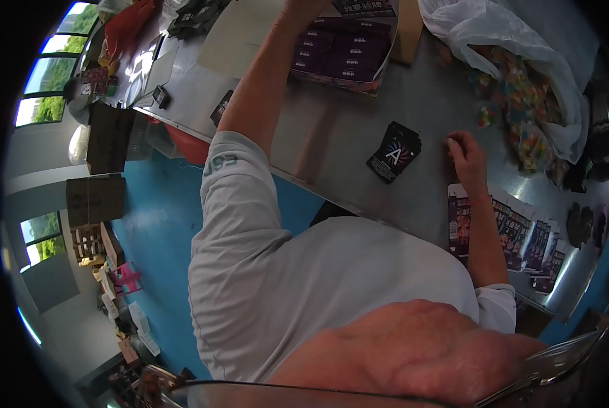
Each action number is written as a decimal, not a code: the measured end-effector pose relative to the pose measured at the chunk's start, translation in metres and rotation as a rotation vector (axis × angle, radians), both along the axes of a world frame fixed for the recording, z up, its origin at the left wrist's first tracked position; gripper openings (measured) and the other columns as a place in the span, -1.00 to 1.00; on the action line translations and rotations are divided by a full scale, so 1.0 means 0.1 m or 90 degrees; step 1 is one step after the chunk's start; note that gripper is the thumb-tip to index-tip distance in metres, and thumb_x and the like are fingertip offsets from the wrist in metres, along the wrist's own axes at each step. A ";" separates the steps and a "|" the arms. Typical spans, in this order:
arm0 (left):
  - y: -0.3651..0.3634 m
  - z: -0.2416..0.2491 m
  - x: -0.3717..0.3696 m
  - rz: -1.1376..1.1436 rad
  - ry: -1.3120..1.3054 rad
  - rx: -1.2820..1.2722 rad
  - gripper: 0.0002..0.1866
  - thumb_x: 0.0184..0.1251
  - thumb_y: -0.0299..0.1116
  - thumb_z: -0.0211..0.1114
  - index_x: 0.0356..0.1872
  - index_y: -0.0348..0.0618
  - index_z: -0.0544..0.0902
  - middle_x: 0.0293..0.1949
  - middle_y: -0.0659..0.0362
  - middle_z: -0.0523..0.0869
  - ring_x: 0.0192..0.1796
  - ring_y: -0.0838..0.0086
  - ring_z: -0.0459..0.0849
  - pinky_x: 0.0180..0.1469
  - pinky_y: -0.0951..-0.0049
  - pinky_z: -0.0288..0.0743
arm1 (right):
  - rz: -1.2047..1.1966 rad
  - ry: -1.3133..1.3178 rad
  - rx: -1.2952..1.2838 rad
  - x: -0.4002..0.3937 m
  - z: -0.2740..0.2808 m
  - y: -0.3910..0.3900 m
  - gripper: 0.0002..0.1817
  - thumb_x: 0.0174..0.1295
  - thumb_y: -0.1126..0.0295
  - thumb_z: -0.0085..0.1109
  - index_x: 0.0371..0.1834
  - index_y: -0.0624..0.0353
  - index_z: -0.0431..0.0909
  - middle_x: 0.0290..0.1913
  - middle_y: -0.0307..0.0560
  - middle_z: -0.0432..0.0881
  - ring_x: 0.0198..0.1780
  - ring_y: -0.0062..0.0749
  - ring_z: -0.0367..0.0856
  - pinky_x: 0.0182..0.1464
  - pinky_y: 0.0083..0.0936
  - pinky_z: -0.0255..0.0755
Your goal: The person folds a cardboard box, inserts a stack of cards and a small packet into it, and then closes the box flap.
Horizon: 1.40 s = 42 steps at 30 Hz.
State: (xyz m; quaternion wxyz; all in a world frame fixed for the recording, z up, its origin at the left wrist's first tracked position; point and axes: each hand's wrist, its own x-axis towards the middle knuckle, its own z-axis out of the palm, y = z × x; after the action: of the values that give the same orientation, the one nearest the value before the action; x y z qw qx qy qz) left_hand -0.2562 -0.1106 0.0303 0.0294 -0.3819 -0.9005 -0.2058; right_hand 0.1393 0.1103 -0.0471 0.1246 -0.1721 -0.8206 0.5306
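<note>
My left arm stretches across the table to an open display box [359, 86] filled with rows of dark purple packs [353, 52]. My left hand [309, 9] is at the box's upper left corner, cut off by the frame edge, its fingers hidden. Over the metal table, my right hand [466, 160] has its fingers curled in; whether they hold something small cannot be made out. Left of it lies a small stack of black cards [395, 152] with a bright letter A on top. Below and under my right forearm, printed purple cartons [512, 228] lie fanned out.
A translucent plastic bag [481, 30] spills small multicoloured wrapped pieces [525, 112] at the right. A dark pack [221, 107] lies beside my left arm. Behind the box stands brown cardboard [406, 34]. The table's front edge [328, 196] runs just ahead of my body.
</note>
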 end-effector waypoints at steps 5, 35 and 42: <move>0.05 -0.06 0.12 -0.023 0.019 -0.008 -0.11 -0.05 -0.18 0.57 0.32 -0.17 0.28 0.04 0.02 0.57 0.05 0.20 0.61 0.08 0.30 0.54 | -0.001 0.007 0.024 -0.01 -0.02 0.01 -0.85 0.35 0.38 0.14 -0.14 0.20 0.60 -0.42 -0.18 0.67 -0.44 -0.59 0.59 -0.36 -0.59 0.43; -0.14 -0.36 2.50 -0.292 0.015 0.160 -0.46 0.03 -0.22 0.50 0.07 -0.13 0.57 -0.06 0.11 0.63 -0.03 0.16 0.60 0.03 0.27 0.53 | 0.103 0.097 0.335 0.05 0.14 -0.41 -0.81 0.25 0.45 0.18 -0.08 0.14 0.62 -0.21 -0.13 0.64 -0.19 -0.21 0.61 -0.14 -0.40 0.50; -0.24 -0.67 2.80 -0.176 -0.065 0.040 -0.27 -0.13 -0.06 0.59 0.14 -0.05 0.52 0.13 0.08 0.49 0.16 0.09 0.45 0.25 0.11 0.34 | 0.107 0.104 0.477 0.07 0.11 -0.73 -0.72 0.13 0.50 0.26 -0.05 0.18 0.59 -0.07 -0.10 0.58 -0.07 -0.13 0.52 -0.06 -0.33 0.48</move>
State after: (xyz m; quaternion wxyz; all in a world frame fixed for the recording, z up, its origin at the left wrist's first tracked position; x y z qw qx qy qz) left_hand 0.0236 -0.1342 -0.0371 -0.0330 -0.4898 -0.8329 -0.2555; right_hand 0.1462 0.0370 -0.0357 0.1998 -0.0037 -0.9561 0.2145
